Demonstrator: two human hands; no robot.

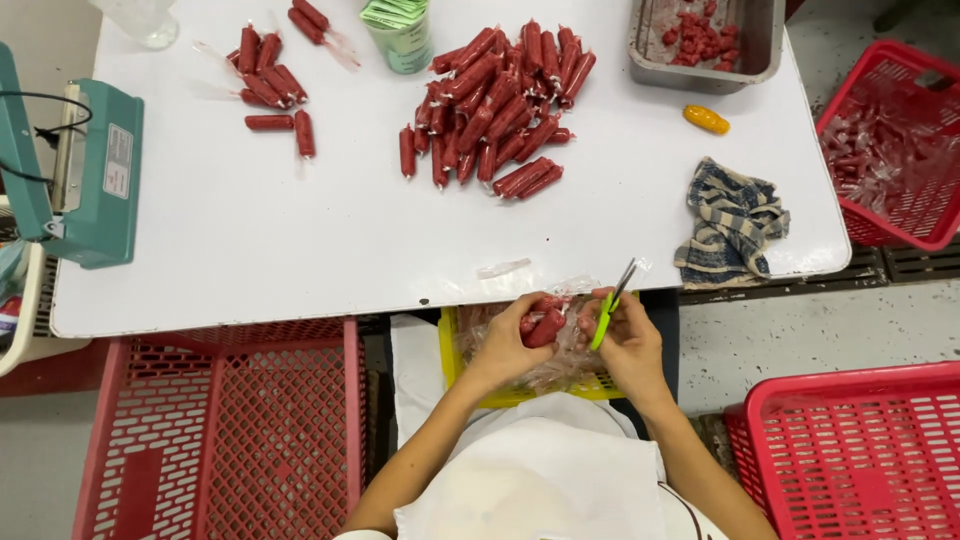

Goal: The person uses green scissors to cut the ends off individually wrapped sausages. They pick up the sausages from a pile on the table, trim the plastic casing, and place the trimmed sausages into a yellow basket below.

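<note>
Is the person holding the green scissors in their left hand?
No, the green-handled scissors are in the right hand; the left hand holds red sausages.

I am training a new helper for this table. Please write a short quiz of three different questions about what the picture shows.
1. True or false: the right hand holds scissors with green handles.
2. What do the fingers of the left hand grip?
A. a striped cloth
B. red wrapped sausages
C. an orange piece
3. Fill in: the yellow basket under the hands sits between the white table and the person's ____.

Key
1. True.
2. B: the red wrapped sausages, like those of the big pile on the table. The striped cloth and the orange piece lie untouched.
3. Body.
</note>
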